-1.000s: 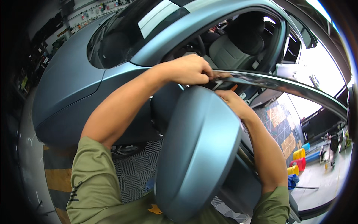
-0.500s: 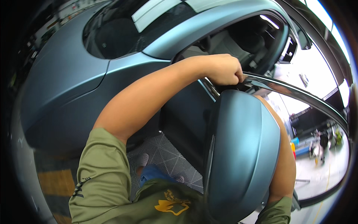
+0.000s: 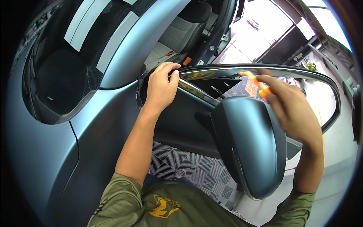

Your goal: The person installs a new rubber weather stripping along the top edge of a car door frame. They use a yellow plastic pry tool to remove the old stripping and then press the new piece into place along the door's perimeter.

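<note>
My left hand (image 3: 162,85) holds the front corner of the open car door's window frame (image 3: 211,68), thumb and fingers closed at its edge. My right hand (image 3: 293,106), a little blurred, grips an orange plastic tool (image 3: 252,78) with a slim bent end, which looks like a trim pry tool. Its tip is close to the lower side of the frame's chrome-edged strip; whether it touches, I cannot tell. Between my forearms is the blue-grey door mirror (image 3: 249,140). A black triangular trim piece (image 3: 223,86) sits just beyond the mirror.
The matte blue car body (image 3: 102,109) fills the left. Inside, a light grey seat (image 3: 170,39) carries a small red-and-black object (image 3: 169,53). Patterned floor tiles (image 3: 189,166) lie below the door. A dark panel (image 3: 280,43) stands at the far right.
My left hand has shifted left along the window frame to its front corner. My right hand, hidden behind the mirror before, is now above the door with the orange tool. The view has turned.
</note>
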### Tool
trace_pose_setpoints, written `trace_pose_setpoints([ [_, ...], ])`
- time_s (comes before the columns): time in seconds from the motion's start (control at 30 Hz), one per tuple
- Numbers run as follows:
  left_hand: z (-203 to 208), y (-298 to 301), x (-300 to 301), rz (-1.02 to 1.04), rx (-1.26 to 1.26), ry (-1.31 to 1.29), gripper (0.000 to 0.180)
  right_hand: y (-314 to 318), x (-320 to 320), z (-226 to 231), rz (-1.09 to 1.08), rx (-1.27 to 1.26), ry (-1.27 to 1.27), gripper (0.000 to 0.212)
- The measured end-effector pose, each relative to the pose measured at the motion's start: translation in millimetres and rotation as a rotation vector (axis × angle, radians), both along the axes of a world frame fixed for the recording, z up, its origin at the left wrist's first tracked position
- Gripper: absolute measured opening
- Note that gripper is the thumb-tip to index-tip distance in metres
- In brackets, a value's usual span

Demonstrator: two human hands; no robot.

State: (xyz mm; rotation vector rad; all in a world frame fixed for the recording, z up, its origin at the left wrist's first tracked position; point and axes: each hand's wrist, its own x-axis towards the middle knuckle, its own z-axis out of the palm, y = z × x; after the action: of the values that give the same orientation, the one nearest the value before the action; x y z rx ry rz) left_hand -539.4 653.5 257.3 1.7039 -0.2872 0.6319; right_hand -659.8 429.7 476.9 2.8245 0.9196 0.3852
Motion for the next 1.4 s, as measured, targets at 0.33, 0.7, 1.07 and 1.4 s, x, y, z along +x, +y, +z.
trace_pose_setpoints([
  [0.33, -19.5, -5.3, 13.8, -0.187, -0.135, -0.017, 0.025, 90.3, 24.2, -63.4, -0.302, -0.308, 0.098, 0.035],
  [0.7, -26.9, 0.6, 16.1, -0.182, -0.164, -0.016, 0.024, 124.1, 14.8, -147.1, -0.613, -0.063, -0.033, 0.049],
  [1.07, -34.1, -7.1, 17.9, -0.012, -0.117, -0.141, 0.015, 108.4, 23.1, -199.4, -0.541, 0.152, -0.177, 0.049],
  [1.4, -32.1, -0.1, 19.6, -0.051, -0.106, -0.101, 0.016, 148.3, 44.1, -133.9, -0.563, -0.172, -0.001, 0.015],
])
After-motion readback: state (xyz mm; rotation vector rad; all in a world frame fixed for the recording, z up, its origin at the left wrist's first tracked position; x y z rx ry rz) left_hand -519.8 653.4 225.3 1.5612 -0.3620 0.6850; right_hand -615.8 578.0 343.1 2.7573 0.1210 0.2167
